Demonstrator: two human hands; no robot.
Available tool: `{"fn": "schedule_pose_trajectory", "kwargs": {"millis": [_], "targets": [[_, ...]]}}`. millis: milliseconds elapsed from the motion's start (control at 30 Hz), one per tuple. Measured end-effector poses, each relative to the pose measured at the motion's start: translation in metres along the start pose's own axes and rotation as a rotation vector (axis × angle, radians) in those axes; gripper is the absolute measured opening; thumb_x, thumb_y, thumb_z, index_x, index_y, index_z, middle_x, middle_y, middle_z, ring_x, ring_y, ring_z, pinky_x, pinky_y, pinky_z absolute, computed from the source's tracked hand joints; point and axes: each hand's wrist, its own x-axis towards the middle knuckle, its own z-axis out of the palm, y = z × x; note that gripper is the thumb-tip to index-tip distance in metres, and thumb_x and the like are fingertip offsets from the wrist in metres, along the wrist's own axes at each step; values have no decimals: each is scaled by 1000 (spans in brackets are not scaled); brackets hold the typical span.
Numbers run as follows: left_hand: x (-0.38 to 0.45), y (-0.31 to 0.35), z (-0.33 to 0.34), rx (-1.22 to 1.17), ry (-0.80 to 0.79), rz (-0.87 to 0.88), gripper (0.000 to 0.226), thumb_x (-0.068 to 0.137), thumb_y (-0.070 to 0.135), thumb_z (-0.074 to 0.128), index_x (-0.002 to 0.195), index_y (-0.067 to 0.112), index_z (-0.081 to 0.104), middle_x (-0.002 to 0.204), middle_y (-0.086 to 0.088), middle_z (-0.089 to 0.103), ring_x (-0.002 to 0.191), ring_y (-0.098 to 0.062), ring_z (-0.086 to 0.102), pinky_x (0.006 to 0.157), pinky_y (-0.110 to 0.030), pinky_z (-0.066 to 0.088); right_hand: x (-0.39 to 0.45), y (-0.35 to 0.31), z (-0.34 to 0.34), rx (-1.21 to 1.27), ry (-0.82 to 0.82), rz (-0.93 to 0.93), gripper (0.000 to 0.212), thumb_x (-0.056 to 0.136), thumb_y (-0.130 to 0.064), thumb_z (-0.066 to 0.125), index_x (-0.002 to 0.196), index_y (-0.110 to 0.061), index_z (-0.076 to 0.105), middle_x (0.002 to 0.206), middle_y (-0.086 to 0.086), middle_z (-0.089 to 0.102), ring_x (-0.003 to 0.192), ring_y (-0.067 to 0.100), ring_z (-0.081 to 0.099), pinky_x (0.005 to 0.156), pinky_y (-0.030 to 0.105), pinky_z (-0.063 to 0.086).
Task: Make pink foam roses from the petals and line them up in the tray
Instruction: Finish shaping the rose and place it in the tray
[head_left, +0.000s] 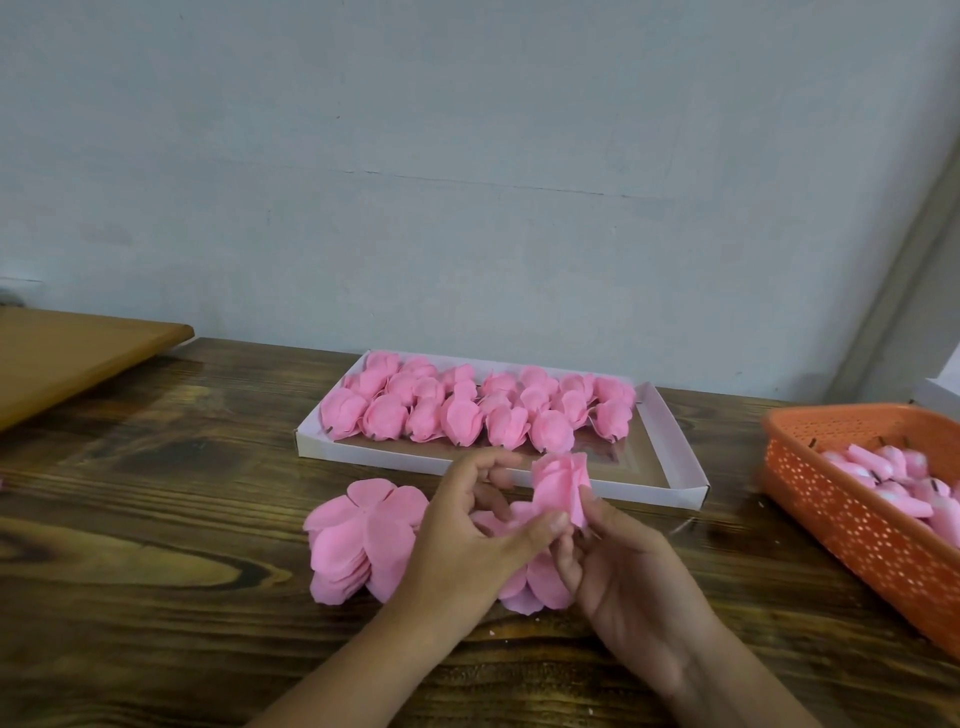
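A partly formed pink foam rose (561, 486) is held above the wooden table (156, 519), pinched between both hands. The left hand (467, 540) is closed on it, the thumb pressed against the lower petals and the fingers curled behind. The right hand (618, 566) grips the base from below, palm turned up, fingertips closed round the underside of the bloom; the exact finger contact is blurred. Directly beneath and left of the hands, a stack of loose flat petals (358, 540) lies on the table, with a few more petals showing under the right hand. Just behind the hands sits the white cardboard tray (670, 452), its left and middle portion filled with finished roses (467, 410) laid in rows; its right end is bare. At the right edge of the table an orange perforated basket (852, 519) is seen, holding pink pieces (893, 478) with short dark stems. A brown board (67, 353) lies at the far left. A pale grey wall (467, 182) stands behind the table.
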Motion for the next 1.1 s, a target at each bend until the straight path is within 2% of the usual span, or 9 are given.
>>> {"fn": "schedule_pose_trajectory", "kwargs": {"millis": [167, 333, 467, 667, 800, 933, 967, 1033, 1100], "targets": [[2, -3, -1, -17, -162, -228, 81, 50, 66, 89, 122, 55, 55, 117, 13, 63, 101, 5, 64, 76, -16, 55, -4, -7, 1, 86, -18, -23, 42, 60, -12, 93, 93, 6, 74, 73, 14, 63, 59, 15, 66, 64, 24, 61], [4, -5, -1, -314, -202, -281, 55, 68, 32, 92, 118, 27, 70, 111, -7, 76, 97, -25, 74, 73, -26, 57, -6, -7, 6, 57, -71, -32, 40, 66, -12, 90, 98, 7, 74, 80, 15, 65, 61, 12, 64, 59, 20, 59], [5, -4, -1, -324, -145, -203, 37, 72, 10, 89, 105, 20, 76, 108, -9, 77, 103, -25, 73, 80, -28, 59, -5, -7, 6, 16, -108, -33, 39, 73, -14, 86, 104, 7, 73, 90, 18, 69, 65, 12, 64, 63, 20, 59], [8, -2, -1, -358, -51, -219, 54, 78, -15, 74, 120, 19, 67, 104, -17, 76, 103, -35, 72, 81, -36, 61, -4, -5, 3, -31, -95, -9, 37, 72, -16, 86, 102, 4, 75, 84, 11, 63, 65, 10, 60, 65, 19, 57], [9, 1, -2, -392, -46, -226, 51, 78, -5, 80, 120, 21, 66, 103, -13, 77, 102, -33, 73, 73, -32, 59, -3, -3, 2, -48, -49, 9, 37, 73, -16, 83, 104, 4, 74, 86, 12, 64, 65, 11, 62, 65, 20, 59], [8, 5, -1, -379, -34, -232, 44, 76, 17, 86, 116, 26, 70, 109, -6, 77, 111, -30, 70, 90, -38, 59, -4, -4, 5, 20, -50, 2, 39, 73, -11, 82, 106, 7, 73, 88, 15, 65, 64, 13, 62, 64, 21, 59], [7, 7, 0, -396, -67, -242, 51, 71, 34, 90, 118, 28, 70, 114, -5, 76, 114, -29, 69, 96, -42, 57, -4, -4, 6, 50, -72, -2, 40, 73, -10, 82, 107, 8, 72, 89, 16, 65, 64, 14, 63, 64, 22, 60], [4, 8, 3, -431, -194, -273, 95, 48, 64, 92, 128, 23, 63, 115, -8, 75, 111, -28, 69, 97, -45, 54, -5, 0, 10, 85, -125, -3, 47, 72, -10, 85, 112, 9, 69, 95, 19, 66, 71, 18, 63, 70, 24, 60], [-1, 10, 6, -409, -358, -278, 109, 36, 70, 92, 130, 24, 60, 98, -2, 75, 93, -18, 71, 80, -33, 57, -6, 7, 13, 44, -164, 20, 55, 78, -13, 81, 124, 10, 62, 115, 30, 60, 97, 32, 54, 96, 32, 51]]}}
